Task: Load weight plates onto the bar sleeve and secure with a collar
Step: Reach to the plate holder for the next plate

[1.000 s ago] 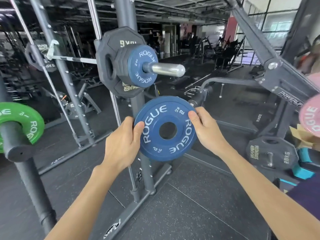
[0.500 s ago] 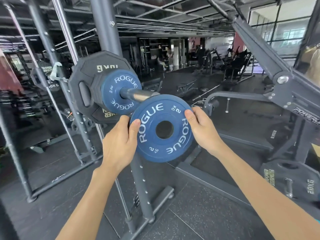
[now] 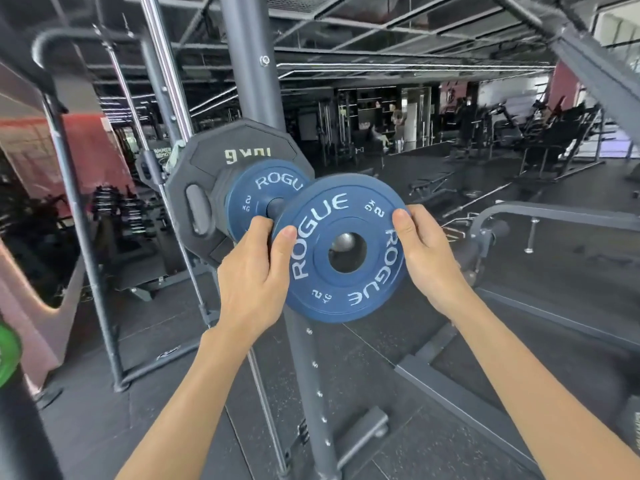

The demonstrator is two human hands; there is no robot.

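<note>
A blue 2 kg Rogue plate (image 3: 346, 292) is held upright between my left hand (image 3: 256, 271) on its left rim and my right hand (image 3: 426, 261) on its right rim. The tip of the steel bar sleeve (image 3: 343, 242) shows through the plate's centre hole. Further back on the sleeve sit another blue 2 kg plate (image 3: 256, 195) and a large black 10 kg plate (image 3: 214, 168). No collar is in view.
A grey rack upright (image 3: 252, 81) rises behind the bar and continues down to the floor. A green plate (image 3: 7, 355) on another bar is at the left edge. A grey machine frame (image 3: 540, 216) stands at the right.
Both hands have lifted the blue plate up to the sleeve's end; its hole now lines up with the sleeve tip. The view has shifted closer to the bar.
</note>
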